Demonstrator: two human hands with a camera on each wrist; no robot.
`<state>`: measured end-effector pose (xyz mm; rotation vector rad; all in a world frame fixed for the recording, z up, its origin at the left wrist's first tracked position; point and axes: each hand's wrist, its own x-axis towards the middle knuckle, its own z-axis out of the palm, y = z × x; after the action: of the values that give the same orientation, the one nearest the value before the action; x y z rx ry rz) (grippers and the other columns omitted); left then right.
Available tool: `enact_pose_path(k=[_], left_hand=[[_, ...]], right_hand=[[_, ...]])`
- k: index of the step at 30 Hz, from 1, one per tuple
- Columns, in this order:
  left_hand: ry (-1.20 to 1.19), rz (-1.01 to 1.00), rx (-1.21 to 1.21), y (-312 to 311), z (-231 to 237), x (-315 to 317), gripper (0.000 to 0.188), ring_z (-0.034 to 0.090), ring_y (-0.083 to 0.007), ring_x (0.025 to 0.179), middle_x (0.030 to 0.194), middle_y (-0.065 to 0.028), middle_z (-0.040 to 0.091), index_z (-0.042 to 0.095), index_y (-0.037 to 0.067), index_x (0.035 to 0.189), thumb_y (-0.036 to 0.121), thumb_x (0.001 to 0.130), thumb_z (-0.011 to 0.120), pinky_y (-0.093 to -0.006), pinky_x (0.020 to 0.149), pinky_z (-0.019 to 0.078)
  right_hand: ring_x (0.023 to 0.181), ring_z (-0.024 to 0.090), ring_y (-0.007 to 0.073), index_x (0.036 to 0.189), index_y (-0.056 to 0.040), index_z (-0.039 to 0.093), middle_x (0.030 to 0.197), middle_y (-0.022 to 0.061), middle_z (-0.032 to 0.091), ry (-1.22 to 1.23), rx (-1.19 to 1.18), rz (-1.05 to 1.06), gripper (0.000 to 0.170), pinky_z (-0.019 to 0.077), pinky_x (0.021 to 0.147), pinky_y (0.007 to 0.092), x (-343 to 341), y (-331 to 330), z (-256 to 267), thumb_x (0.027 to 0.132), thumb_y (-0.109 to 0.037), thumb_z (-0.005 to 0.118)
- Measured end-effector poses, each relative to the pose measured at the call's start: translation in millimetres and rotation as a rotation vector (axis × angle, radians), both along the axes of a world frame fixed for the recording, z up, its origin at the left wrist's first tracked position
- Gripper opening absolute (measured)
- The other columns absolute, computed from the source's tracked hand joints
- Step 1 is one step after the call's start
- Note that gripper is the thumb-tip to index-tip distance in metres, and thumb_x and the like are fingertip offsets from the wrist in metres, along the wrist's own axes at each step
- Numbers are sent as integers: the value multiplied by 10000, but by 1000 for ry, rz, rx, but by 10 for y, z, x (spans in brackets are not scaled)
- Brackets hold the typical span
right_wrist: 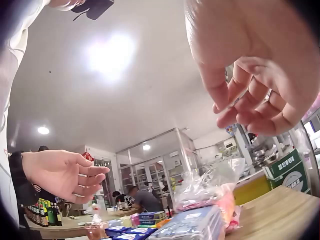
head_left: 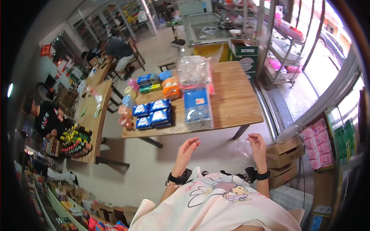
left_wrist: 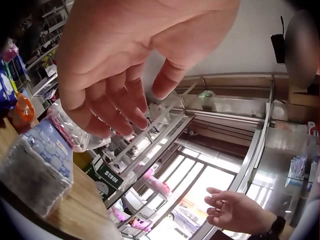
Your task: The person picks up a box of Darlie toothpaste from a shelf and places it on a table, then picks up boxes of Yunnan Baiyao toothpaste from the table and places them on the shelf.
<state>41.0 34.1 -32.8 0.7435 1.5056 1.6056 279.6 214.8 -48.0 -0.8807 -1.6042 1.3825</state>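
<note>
Left hand (head_left: 187, 148) and right hand (head_left: 258, 146) hover off the near edge of the table (head_left: 236, 96), fingers loosely bent, left thumb apart! Blue wrapped pack (head_left: 198, 109) sits at that edge, blue packets (head_left: 160, 117) nearer the left corner.

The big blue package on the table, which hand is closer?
Left. The left hand is in front of the big blue package; the right hand is farther off to its right.

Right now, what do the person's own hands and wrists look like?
The left hand and right hand are ungloved. Each wrist wears a black strap with a dark boxy device; the left also has a pale band, its details unclear. The pale shirt carries a cartoon print.
</note>
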Motion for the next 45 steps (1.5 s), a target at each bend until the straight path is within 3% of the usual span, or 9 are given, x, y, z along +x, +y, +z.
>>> enact_pose_path(k=[4,8,13,16,18,25,33,37,45], left_hand=[[13,40,-16,-545,-115,-312,275,550,-153,1053,1108,-83,590,529,-14,1181,89,931,480,-264,922,413],[66,172,-41,-962,-245,-547,272,552,-149,1048,1106,-80,592,530,-18,1175,92,931,481,-263,924,413],[10,284,-47,-1225,-330,-576,284,550,-130,1029,1096,-76,609,542,17,1179,141,929,489,-257,878,413],[-40,296,-99,-1266,-305,-549,279,547,-149,1060,1110,-90,593,528,-10,1179,107,928,500,-257,925,405],[-55,290,-91,-1323,-332,-587,281,547,-148,1059,1108,-91,594,527,-9,1181,112,929,501,-257,924,406],[-81,407,-100,-1593,-593,-1018,300,545,-145,1057,1127,-104,591,524,-7,1192,142,933,504,-265,937,398],[-16,506,-178,-1457,-334,-1893,335,545,-150,1041,1116,-81,604,525,38,1214,218,932,494,-277,904,392],[-11,429,-214,-1274,-242,-2507,319,536,-151,1067,1120,-86,596,518,14,1208,175,933,497,-269,922,390],[-108,214,-255,-714,-129,-3436,300,532,-147,1078,1129,-96,587,515,-5,1201,135,936,496,-262,931,395]], right_hand=[[632,458,40,955,-22,608,867,0,607,-55,31,77,128,384,596,182,-565,-241,-71,830,-31,580],[585,374,50,973,-37,612,865,-11,601,-127,124,253,197,360,572,190,-1168,-465,148,784,-1,572],[602,380,59,988,-34,609,879,7,592,-111,209,456,288,363,590,195,-1696,-680,278,737,61,505],[627,382,24,1020,-33,600,916,0,598,-78,172,568,311,340,593,161,-1919,-710,145,745,52,482],[597,354,26,1054,-37,592,925,12,591,-55,-4,588,406,336,566,164,-2042,-718,4,696,83,441],[595,359,15,1076,-33,586,952,18,596,-102,-32,738,419,337,560,157,-2656,-700,-330,700,84,441],[638,431,17,1053,-33,592,982,22,613,-18,-25,811,333,377,589,173,-4021,-592,-262,747,67,504],[664,454,12,1022,-28,586,994,13,596,-6,-63,797,269,381,624,173,-4568,-563,-213,770,46,526],[618,497,53,1016,-21,594,995,49,627,-30,-195,630,309,425,596,208,-5102,-271,-655,727,64,529]])
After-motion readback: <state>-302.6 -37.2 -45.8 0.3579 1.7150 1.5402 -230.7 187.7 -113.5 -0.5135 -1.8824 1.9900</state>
